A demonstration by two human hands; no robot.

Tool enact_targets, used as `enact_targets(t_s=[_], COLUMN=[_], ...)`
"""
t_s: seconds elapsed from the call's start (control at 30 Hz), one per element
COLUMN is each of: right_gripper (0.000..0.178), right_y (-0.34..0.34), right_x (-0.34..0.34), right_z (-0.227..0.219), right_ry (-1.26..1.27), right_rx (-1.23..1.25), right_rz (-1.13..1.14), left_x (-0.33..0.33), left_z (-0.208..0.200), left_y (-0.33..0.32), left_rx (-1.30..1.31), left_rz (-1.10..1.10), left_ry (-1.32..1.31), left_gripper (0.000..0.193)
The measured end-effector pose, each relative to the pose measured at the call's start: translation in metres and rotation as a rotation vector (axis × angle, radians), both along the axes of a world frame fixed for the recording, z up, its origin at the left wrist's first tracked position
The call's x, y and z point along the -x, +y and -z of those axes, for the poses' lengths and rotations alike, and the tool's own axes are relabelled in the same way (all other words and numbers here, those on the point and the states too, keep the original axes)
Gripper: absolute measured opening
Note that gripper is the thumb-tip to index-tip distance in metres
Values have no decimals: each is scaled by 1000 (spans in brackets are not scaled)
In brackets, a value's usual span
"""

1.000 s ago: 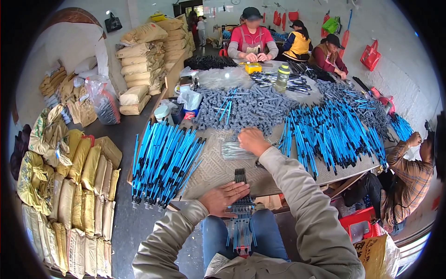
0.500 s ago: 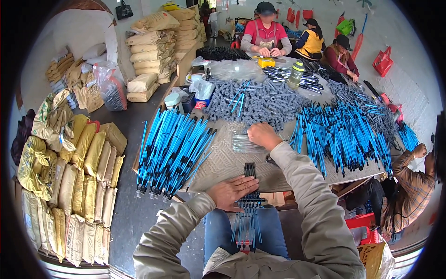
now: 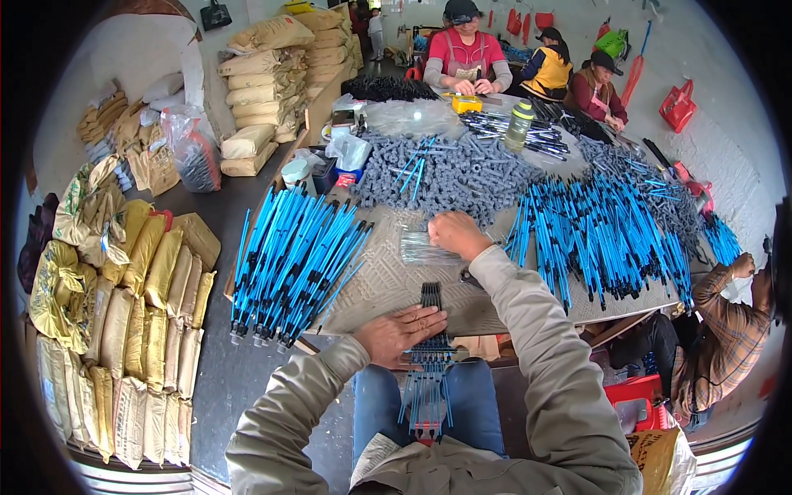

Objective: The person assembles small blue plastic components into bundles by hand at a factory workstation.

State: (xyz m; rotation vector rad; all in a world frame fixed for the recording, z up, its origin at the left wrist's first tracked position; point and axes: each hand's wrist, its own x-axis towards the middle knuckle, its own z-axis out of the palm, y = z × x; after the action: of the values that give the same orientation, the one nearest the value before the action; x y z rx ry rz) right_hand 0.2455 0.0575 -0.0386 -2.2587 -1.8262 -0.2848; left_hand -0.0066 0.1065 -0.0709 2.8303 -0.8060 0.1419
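Observation:
My left hand (image 3: 402, 333) lies flat, fingers stretched across a row of thin black-and-blue rods (image 3: 426, 388) at the table's near edge. The rods' black ends poke out beyond my fingers, and their blue lengths hang down over my lap. Farther in, my right hand (image 3: 459, 234) is closed at the right side of a small heap of thin, pale, wire-like pieces (image 3: 421, 247). Whatever its fingertips pinch is too small or hidden to make out.
Blue rods with black fittings lie in a left pile (image 3: 299, 256) and a right pile (image 3: 590, 235). Grey plastic parts (image 3: 462, 186) are heaped beyond, beside a bottle (image 3: 519, 125). Co-workers sit around the table (image 3: 371, 289). Stacked sacks (image 3: 124, 330) stand at left.
The whole picture has shifted slightly left and up. Against the table, both hands stay nearly where they were, the left on the rods and the right at the wire-like pieces.

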Motion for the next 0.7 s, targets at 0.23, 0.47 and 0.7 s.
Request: enact_targets(t_s=[0.23, 0.47, 0.7], right_gripper=[16, 18, 8], right_y=[3, -6, -85], right_x=[-9, 2, 68], right_z=[10, -4, -23], right_ry=[-47, 2, 541], right_rx=[42, -79, -349], right_rz=[56, 12, -104], left_x=[-5, 1, -2], left_z=[-3, 1, -3], left_y=[-1, -1, 0], left_rx=[0, 10, 39], left_rz=[17, 9, -6], left_ry=[13, -9, 10], left_gripper=[89, 92, 91])
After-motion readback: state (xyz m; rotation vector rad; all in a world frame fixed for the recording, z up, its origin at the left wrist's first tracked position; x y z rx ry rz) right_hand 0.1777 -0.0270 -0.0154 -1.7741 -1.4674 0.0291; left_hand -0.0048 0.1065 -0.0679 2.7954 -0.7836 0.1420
